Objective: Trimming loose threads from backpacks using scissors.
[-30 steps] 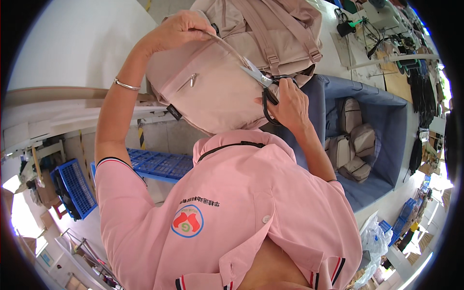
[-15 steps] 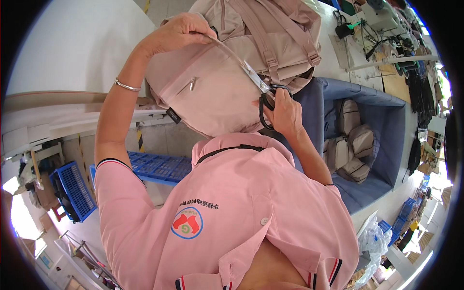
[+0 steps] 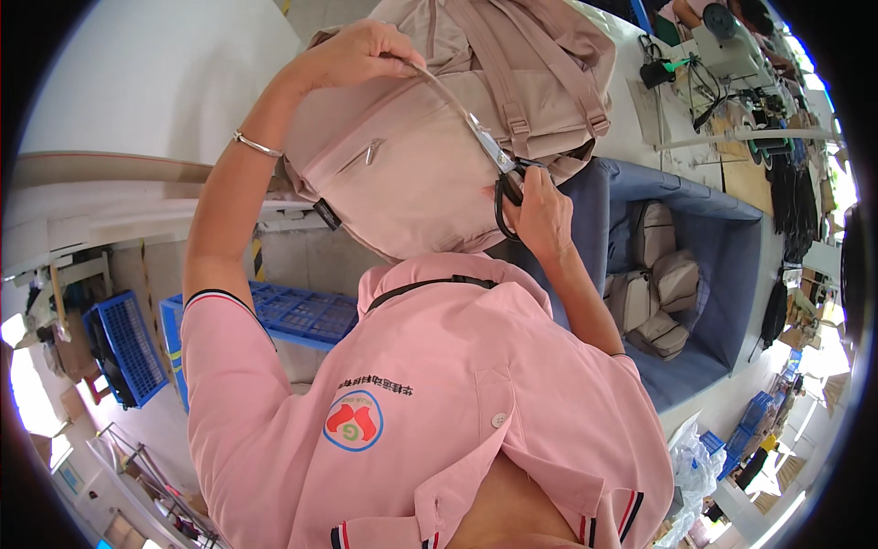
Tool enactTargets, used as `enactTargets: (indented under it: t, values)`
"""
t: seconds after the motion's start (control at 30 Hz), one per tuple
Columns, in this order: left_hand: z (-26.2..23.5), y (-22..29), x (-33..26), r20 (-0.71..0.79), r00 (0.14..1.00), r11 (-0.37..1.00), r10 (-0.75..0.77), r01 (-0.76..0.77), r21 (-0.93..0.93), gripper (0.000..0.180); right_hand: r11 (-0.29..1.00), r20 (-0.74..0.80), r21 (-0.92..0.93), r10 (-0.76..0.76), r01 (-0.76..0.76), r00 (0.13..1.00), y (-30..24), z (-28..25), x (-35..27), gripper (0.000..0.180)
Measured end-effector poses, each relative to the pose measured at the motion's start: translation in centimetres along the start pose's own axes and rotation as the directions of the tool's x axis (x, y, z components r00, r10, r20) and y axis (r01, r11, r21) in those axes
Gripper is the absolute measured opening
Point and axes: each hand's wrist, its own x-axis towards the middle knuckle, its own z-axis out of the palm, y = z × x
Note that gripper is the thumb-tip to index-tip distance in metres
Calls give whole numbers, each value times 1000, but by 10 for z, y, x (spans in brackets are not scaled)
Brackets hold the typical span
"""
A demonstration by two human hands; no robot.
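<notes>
A pale pink-beige fabric bag with a zipped front pocket lies in front of me, partly over the table edge. My left hand is closed at its far left side, pinching the end of a narrow fabric edge pulled straight toward the scissors. My right hand grips the black handles of a pair of scissors at the bag's right side. Their metal blades point up and left, meeting that edge; whether they are fully closed on it I cannot make out. A metal zip pull hangs on the pocket.
More beige bags with straps and buckles lie behind on the table. At my right stands a blue fabric-lined bin holding several small beige pouches. A sewing machine sits far right. Blue plastic crates stand at lower left.
My view has shifted slightly. Both hands keep their grips, and the scissors and bag stay almost in the same place relative to each other.
</notes>
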Motion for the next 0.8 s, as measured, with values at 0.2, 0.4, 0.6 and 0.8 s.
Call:
enactTargets:
  t: [0.2,0.4,0.6,0.8]
  values:
    - [1,-2,3,4,1000,1000,-10,10,5,23,1000,17,3,14,-14,1000,-2,-2,3,53]
    - [5,-8,7,-1,1000,999,-18,18,-49,24,994,42,75,79,-82,996,8,9,-1,50]
    - [23,-13,11,-312,947,932,79,41,359,20,879,196,364,252,-309,948,17,13,14,51]
    - [94,7,-54,-938,334,966,-95,257,-7,27,800,256,464,291,-381,922,49,40,17,45]
